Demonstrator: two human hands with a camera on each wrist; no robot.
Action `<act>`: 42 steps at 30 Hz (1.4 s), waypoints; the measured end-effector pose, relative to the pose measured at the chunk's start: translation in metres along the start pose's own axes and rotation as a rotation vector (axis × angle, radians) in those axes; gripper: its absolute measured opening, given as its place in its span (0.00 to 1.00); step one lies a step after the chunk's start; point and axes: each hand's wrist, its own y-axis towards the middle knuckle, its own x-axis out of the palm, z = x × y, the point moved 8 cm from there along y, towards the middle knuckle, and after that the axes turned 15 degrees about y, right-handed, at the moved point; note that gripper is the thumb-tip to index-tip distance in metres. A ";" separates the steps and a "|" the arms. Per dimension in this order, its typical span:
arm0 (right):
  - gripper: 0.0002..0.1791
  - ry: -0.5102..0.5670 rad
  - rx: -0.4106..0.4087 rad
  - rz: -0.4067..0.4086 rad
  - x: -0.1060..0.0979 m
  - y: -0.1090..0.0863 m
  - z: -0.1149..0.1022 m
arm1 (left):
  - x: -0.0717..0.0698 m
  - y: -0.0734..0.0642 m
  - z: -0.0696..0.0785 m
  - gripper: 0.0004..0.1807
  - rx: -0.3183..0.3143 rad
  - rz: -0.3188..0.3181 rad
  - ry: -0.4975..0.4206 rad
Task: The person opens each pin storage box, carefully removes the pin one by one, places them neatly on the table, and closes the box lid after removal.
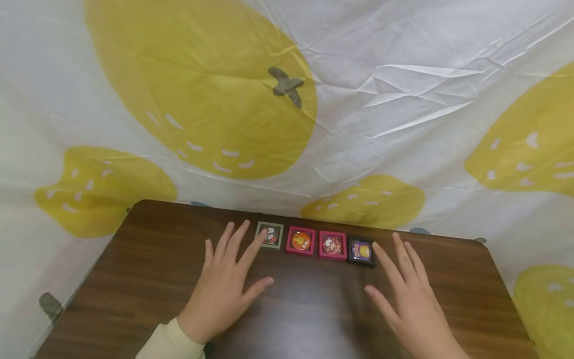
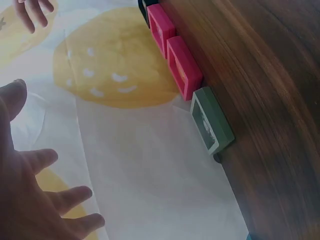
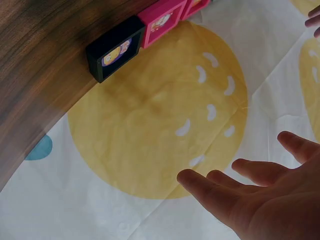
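Observation:
A row of small square display frames stands along the far side of the table. At its left end is a grey-green frame (image 1: 274,237) with a round badge inside. Beside it are a pink frame (image 1: 300,241) with an orange badge and another pink frame (image 1: 333,245) with a red and white badge. A black frame (image 1: 361,251) with a purple and yellow badge closes the right end. My left hand (image 1: 224,284), fingers spread, overlaps the green frame with its index fingertip in the head view. My right hand (image 1: 410,294) spreads its fingers by the black frame. Both hands hold nothing.
The dark brown wooden table (image 1: 314,314) has rounded far corners. Behind it hangs a white cloth (image 1: 403,35) printed with large yellow lemons, close along the far edge. Both wrist views show the frames near that edge.

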 end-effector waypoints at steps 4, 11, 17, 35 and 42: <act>0.47 0.003 0.006 0.000 0.000 -0.001 0.000 | 0.006 0.005 -0.004 0.47 0.004 -0.015 -0.007; 0.48 0.003 0.015 -0.003 -0.001 -0.003 -0.002 | 0.027 0.023 -0.018 0.51 0.038 -0.058 -0.002; 0.48 0.007 0.013 0.008 -0.003 -0.004 -0.003 | 0.058 0.044 -0.035 0.57 0.051 -0.115 0.017; 0.48 0.011 0.015 0.014 0.000 -0.007 -0.007 | 0.126 0.073 -0.060 0.59 0.068 -0.278 0.015; 0.47 0.013 -0.008 0.032 -0.002 -0.007 -0.008 | 0.128 0.081 -0.057 0.58 0.088 -0.287 0.056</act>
